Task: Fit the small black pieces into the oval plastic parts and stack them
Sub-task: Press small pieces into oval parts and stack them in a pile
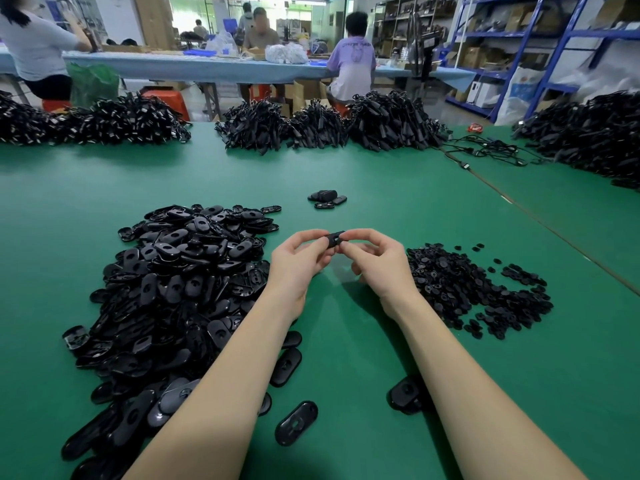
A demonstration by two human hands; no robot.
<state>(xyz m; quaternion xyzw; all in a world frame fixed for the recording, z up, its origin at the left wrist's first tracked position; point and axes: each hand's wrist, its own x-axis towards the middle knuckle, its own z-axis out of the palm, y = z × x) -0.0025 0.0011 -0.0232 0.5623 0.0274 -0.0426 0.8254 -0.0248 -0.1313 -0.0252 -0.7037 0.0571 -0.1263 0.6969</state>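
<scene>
A busy workshop with blue shelving and seated workers lies beyond a wide green felt-covered surface [381, 174], whose far edge carries heaps of black cabled parts [391, 121]. Close in, both hands meet over the middle of the surface: the left hand [298, 261] and the right hand [377, 261] pinch the same black oval plastic part [336, 238] between fingertips and thumbs, its long axis running roughly from 9 to 3 o'clock, tilted slightly up toward the right. Whether a small black piece is already seated in it cannot be told. The large heap of black oval plastic shells [180, 289] lies at 9 o'clock of the hands, nearer the left; the flatter spread of small black round pieces [464, 285] lies at 3 o'clock, nearer the right. A short stack of finished black ovals [325, 198] sits at 12 o'clock, well apart, so the held part likely goes straight ahead once pressed.
</scene>
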